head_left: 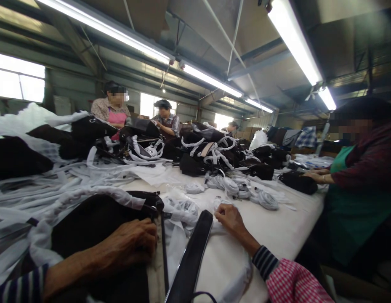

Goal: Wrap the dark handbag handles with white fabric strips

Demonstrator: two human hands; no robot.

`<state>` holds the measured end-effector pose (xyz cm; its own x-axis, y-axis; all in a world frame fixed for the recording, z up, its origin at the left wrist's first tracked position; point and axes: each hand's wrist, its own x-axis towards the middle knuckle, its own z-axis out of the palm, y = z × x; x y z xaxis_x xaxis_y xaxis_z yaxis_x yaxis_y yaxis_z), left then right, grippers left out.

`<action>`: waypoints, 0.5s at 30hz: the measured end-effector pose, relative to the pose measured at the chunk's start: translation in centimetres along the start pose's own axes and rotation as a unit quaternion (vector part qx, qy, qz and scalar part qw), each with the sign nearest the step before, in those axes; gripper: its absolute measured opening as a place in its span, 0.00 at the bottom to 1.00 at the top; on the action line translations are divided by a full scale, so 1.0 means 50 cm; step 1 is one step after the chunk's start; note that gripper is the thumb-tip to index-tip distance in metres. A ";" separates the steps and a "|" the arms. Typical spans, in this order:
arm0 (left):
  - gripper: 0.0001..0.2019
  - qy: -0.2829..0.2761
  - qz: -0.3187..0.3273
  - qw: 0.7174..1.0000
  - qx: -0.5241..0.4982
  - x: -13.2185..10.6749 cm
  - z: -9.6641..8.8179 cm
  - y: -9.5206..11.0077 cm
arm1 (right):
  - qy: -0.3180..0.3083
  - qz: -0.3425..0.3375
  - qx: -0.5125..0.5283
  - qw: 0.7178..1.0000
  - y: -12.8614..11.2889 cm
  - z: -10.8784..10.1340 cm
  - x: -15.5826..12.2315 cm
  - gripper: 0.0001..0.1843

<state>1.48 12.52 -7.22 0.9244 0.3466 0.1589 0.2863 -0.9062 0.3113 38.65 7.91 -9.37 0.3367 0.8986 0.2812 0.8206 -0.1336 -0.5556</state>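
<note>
A black bag (78, 227) lies in front of me, its handle (97, 191) wound in white wrapping. Along its right side runs an edge with a zipper and a pale lining. My left hand (132, 242) rests over the bag with curled fingers gripping it near that edge. Just right of the bag is a wide black strap (192, 256), lying at a slant. Beyond the strap's far end, my right hand (230, 216) is closed in a pinch close to some white wrapping; what sits between its fingertips is too small to make out.
White strips (18, 198) cover the table's left side. Rolled white bundles (233, 185) lie mid-table before a heap of black bags (195, 162). At right, a co-worker in a green apron (349, 219) handles a black bag (298, 182). Other people work behind the heap.
</note>
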 end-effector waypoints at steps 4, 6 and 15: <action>0.05 0.000 0.002 1.000 -0.005 -0.001 0.003 -0.008 | 0.016 -0.018 -0.054 0.998 0.016 -0.056 -0.052 0.05; 0.05 -0.001 0.007 1.000 0.002 -0.001 0.005 -0.011 | 0.002 -0.025 -0.057 0.998 0.030 -0.083 -0.082 0.06; 0.09 -0.017 0.010 1.000 0.014 -0.002 -0.014 0.012 | -0.020 0.116 0.139 0.983 0.185 -0.191 -0.177 0.13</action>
<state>1.39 12.11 -6.40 0.9382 0.3196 0.1325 0.2734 -0.9196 0.2820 47.65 -5.28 -9.53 0.4773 0.8737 0.0937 0.5646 -0.2232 -0.7946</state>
